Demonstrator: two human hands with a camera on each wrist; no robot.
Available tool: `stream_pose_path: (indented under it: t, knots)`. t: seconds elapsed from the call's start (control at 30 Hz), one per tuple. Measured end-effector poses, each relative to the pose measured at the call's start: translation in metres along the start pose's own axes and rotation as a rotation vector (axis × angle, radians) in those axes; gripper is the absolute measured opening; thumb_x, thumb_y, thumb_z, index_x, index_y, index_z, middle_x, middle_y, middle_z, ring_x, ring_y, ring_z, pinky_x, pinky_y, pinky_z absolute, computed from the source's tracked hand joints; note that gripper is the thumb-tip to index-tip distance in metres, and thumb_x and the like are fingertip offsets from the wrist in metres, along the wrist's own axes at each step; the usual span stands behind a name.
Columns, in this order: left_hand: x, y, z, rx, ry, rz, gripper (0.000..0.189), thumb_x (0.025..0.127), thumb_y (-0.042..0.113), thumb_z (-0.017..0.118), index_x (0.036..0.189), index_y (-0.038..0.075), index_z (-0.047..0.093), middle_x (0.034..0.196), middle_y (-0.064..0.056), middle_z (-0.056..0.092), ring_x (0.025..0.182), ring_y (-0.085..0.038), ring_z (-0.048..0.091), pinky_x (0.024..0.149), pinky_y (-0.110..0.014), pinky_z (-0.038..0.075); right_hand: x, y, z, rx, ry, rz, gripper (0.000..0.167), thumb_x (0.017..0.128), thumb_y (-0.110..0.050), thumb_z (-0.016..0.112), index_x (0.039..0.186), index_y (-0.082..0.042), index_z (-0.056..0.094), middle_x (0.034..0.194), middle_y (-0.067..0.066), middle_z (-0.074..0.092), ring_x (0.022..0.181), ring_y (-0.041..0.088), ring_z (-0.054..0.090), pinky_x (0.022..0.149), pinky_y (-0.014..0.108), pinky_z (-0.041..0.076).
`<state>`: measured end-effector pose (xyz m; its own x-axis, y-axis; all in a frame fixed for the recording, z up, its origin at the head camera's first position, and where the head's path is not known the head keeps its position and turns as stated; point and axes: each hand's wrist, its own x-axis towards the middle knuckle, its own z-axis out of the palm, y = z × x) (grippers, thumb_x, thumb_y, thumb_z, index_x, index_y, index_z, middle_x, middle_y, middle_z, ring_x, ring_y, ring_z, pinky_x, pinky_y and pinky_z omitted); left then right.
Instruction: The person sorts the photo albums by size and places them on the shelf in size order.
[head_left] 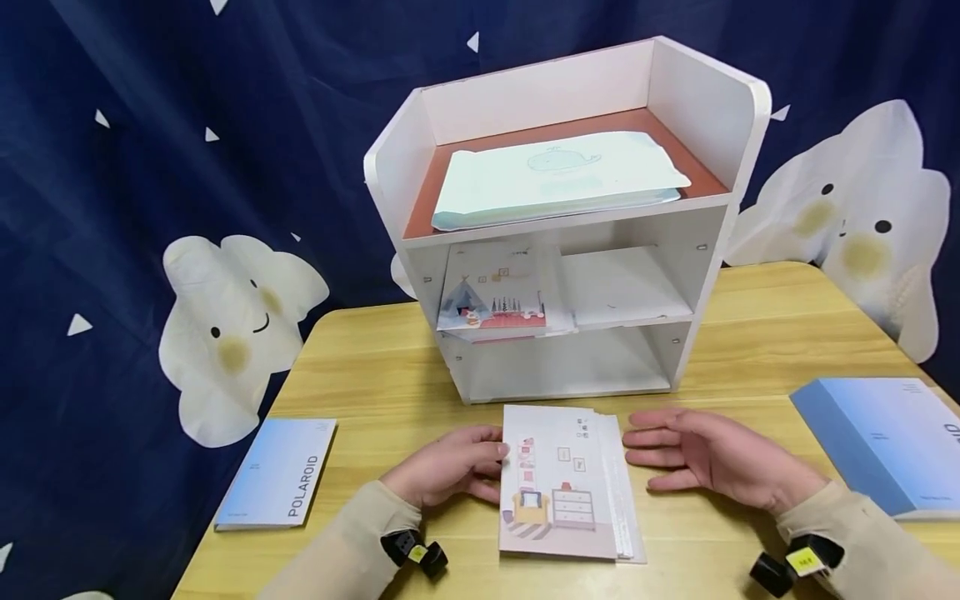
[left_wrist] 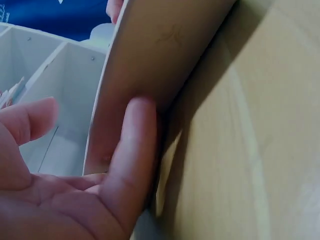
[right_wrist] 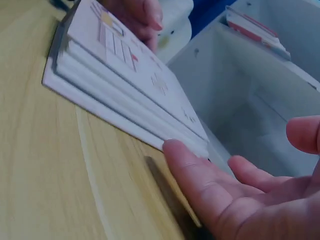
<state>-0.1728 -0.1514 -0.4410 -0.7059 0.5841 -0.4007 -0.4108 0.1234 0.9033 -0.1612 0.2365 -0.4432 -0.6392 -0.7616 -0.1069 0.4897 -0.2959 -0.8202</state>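
Note:
A book [head_left: 551, 471] with a pale illustrated cover of an armchair and a chest of drawers lies on the table in front of the shelf. Its thick page edges face right, clearest in the right wrist view. My left hand [head_left: 453, 462] is at the book's left side. In the left wrist view one fairly straight finger [left_wrist: 137, 130] touches the book's side, while the thumb stands apart from it. My right hand [head_left: 720, 454] is spread just off the right edge, palm towards the pages. In the right wrist view a fingertip [right_wrist: 176, 150] is close to the page edges; contact is unclear.
A white shelf unit [head_left: 742, 125] stands behind the book. Its top holds a whale-patterned stack [head_left: 562, 171]; another illustrated book [head_left: 491, 292] lies in the middle compartment. Blue POLAROID books sit at left [head_left: 273, 475] and right [head_left: 892, 442]. A dark blue curtain [head_left: 337, 125] hangs behind.

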Motion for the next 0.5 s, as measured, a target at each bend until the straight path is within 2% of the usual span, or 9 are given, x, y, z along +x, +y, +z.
stream_pose_path:
  t: [0.07,0.17,0.3,0.4,0.5]
  knots:
    - [-0.001,-0.001,0.003,-0.009,-0.006,0.003,0.052,0.103,0.020,0.055,0.144,-0.010,0.042,0.120,-0.022,0.067,0.107,-0.035,0.067,0.086,-0.047,0.058,-0.001,0.006,-0.001,0.081,-0.023,-0.008,0.044,0.112,-0.015,0.023,0.148,-0.004,0.047,0.149,0.020,0.048,0.136,0.034,0.048,0.108,0.055,0.041]
    - [-0.002,-0.001,0.008,0.028,-0.001,0.020,0.048,0.102,0.020,0.056,0.140,-0.009,0.048,0.117,-0.020,0.068,0.105,-0.032,0.068,0.088,-0.045,0.058,-0.002,0.012,0.000,0.113,-0.012,-0.031,0.045,0.112,-0.014,0.022,0.151,0.001,0.039,0.151,0.021,0.046,0.138,0.034,0.046,0.110,0.053,0.040]
    - [-0.004,-0.002,0.013,0.073,-0.028,0.060,0.046,0.102,0.016,0.056,0.142,-0.006,0.048,0.123,-0.018,0.066,0.110,-0.030,0.066,0.095,-0.042,0.054,-0.001,0.014,0.006,0.010,0.072,-0.038,0.052,0.111,-0.015,0.027,0.156,0.011,0.017,0.151,0.021,0.045,0.136,0.030,0.049,0.109,0.045,0.043]
    - [-0.006,-0.002,0.015,0.090,-0.065,0.084,0.052,0.103,0.013,0.057,0.149,-0.003,0.040,0.129,-0.017,0.063,0.115,-0.030,0.064,0.099,-0.040,0.052,0.001,0.014,0.013,-0.096,0.151,-0.022,0.061,0.110,-0.016,0.032,0.155,0.014,0.004,0.153,0.022,0.042,0.134,0.024,0.050,0.108,0.040,0.044]
    - [-0.007,-0.002,0.017,0.122,-0.127,0.101,0.058,0.103,0.012,0.057,0.154,0.000,0.031,0.134,-0.017,0.060,0.119,-0.029,0.062,0.100,-0.038,0.051,0.003,0.014,0.018,-0.152,0.189,-0.011,0.066,0.110,-0.018,0.035,0.155,0.013,-0.001,0.156,0.024,0.036,0.134,0.022,0.049,0.109,0.040,0.044]
